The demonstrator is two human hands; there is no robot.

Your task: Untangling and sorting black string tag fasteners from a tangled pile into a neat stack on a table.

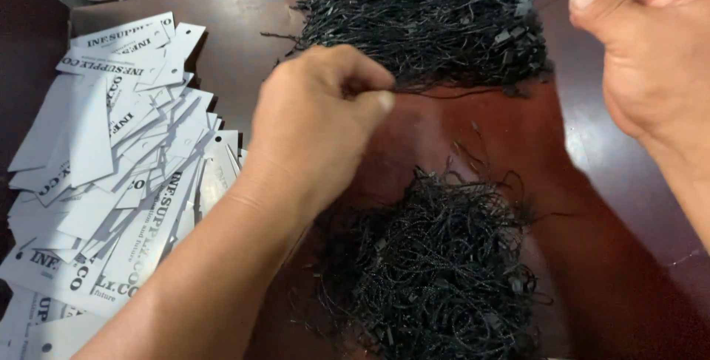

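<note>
Left hand [322,120] beside black strings [436,24]

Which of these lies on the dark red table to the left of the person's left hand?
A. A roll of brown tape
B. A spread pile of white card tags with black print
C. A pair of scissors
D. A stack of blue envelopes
B: a spread pile of white card tags with black print covers the table left of the left hand, while tangled black strings lie to its right.
</note>
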